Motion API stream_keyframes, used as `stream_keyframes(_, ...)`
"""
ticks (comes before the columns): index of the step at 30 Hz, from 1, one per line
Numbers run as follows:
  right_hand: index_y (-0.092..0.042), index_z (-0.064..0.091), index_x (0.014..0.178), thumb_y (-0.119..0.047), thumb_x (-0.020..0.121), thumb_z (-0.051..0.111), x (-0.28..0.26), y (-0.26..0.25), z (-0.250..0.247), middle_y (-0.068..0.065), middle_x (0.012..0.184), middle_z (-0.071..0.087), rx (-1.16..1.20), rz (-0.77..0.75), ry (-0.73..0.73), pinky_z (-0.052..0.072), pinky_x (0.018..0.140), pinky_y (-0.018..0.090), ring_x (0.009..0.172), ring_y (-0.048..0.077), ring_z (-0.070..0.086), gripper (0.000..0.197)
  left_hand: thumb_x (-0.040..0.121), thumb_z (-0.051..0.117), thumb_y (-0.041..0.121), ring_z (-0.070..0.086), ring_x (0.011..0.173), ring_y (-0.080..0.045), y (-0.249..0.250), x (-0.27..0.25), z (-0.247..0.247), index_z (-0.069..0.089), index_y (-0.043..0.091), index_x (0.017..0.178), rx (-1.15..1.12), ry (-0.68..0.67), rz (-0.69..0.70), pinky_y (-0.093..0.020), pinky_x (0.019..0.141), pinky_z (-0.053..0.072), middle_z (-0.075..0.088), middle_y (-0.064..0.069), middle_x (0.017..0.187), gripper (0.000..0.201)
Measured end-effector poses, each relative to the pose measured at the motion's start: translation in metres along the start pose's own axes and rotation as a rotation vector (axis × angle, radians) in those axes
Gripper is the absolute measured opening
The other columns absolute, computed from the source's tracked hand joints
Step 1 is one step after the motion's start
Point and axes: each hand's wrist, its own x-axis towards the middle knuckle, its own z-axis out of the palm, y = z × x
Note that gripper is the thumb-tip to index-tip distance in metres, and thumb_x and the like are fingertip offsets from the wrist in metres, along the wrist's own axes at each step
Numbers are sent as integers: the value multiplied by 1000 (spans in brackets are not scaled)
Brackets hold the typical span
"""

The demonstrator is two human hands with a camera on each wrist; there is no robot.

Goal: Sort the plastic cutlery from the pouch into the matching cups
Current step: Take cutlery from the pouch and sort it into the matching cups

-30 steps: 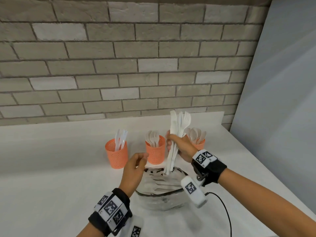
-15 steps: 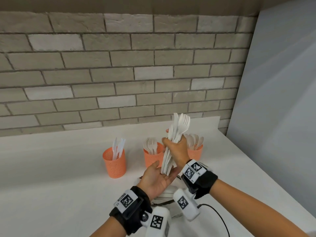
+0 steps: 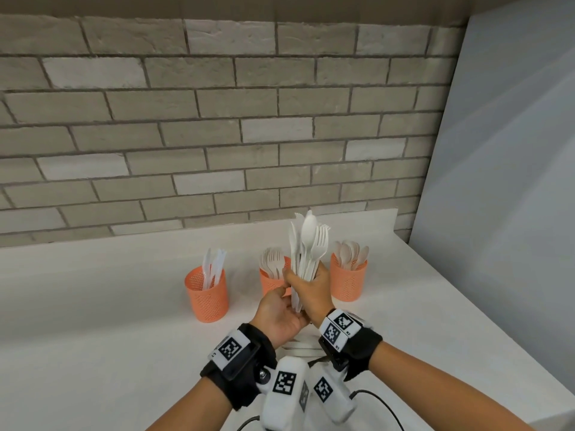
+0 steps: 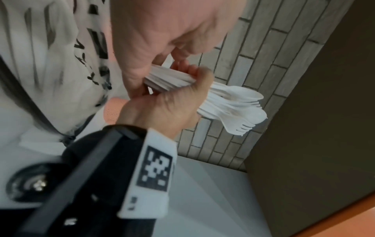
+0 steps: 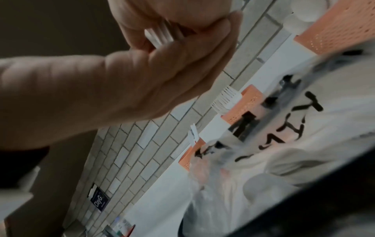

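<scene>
My right hand (image 3: 308,287) grips an upright bundle of white plastic cutlery (image 3: 309,244), a mix of forks, spoons and knives, above the pouch. My left hand (image 3: 280,312) lies palm up beneath it, with palm and fingers against the handle ends (image 4: 168,78). Three orange mesh cups stand behind in a row: the left cup (image 3: 207,293) holds knives, the middle cup (image 3: 270,283) forks, the right cup (image 3: 348,283) spoons. The clear pouch with black lettering (image 4: 50,64) lies under my wrists, mostly hidden in the head view.
The white counter (image 3: 109,337) ends at a brick wall (image 3: 217,135) behind the cups. A grey panel (image 3: 497,181) closes off the right side. Black cables (image 3: 382,399) trail from the wrist cameras near the front edge.
My right hand lifted the cutlery bundle out of the pouch. My left hand turned palm up and came under the handle ends, now touching them. Both hands drew together.
</scene>
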Motion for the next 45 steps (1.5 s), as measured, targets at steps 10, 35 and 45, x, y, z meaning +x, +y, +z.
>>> stream_keyframes(10, -15, 55, 81, -1, 85, 61, -2, 15, -4, 1, 55, 51, 75, 127, -37, 40, 39, 18, 40, 7, 47, 16, 91, 30, 60, 57, 98, -29, 1, 13, -22, 57, 3, 110, 274, -12, -165, -41, 93, 45, 59, -18, 105, 66)
stream_keyframes(35, -29, 51, 93, -37, 89, 59, 2, 35, -22, -2, 60, 50, -228, 150, -465, 38, 37, 19, 37, 7, 45, 12, 87, 59, 17, 54, 63, -15, 87, 24, -11, 55, 13, 74, 948, 435, 663, -23, 57, 41, 61, -1, 73, 14)
stream_keyframes(45, -16, 50, 87, -47, 93, 46, 1, 25, -19, 2, 60, 50, 4, 355, -387, 34, 34, 16, 36, 8, 42, 31, 92, 51, 15, 57, 78, -21, 84, 31, -12, 54, 11, 86, 954, 489, 828, -34, 75, 49, 59, -1, 80, 8)
